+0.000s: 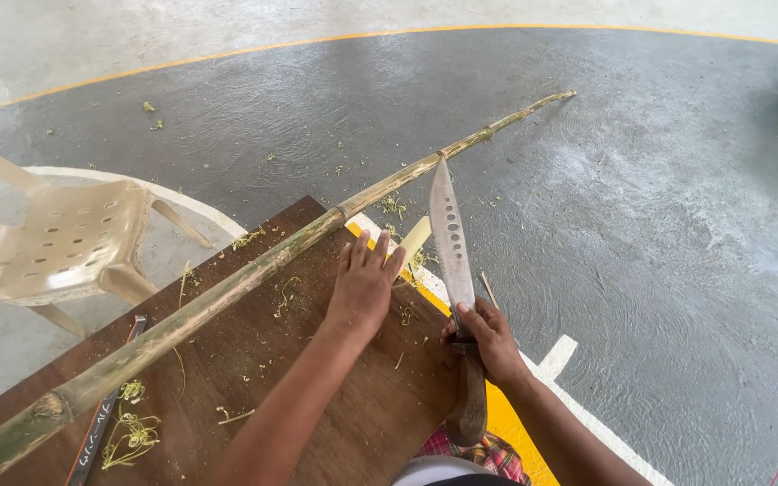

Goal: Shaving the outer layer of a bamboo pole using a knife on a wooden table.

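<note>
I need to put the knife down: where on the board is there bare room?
Bare wood lies on the board below the left hand, between both forearms. The strip beside the bamboo is littered with shavings. The right hand holds the knife.

I see bright, even daylight — soft shadows, pale sheen on the floor [641,207], wide-angle bending at edges.

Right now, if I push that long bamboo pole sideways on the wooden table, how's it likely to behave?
The bamboo pole is round, so it would probably roll rather than slide. It lies straight with its thin end well beyond the wooden table, which suggests it is stiff, though that tip may flex. With so much overhang it could pivot or tip off the edge once the left hand moves away.
</note>
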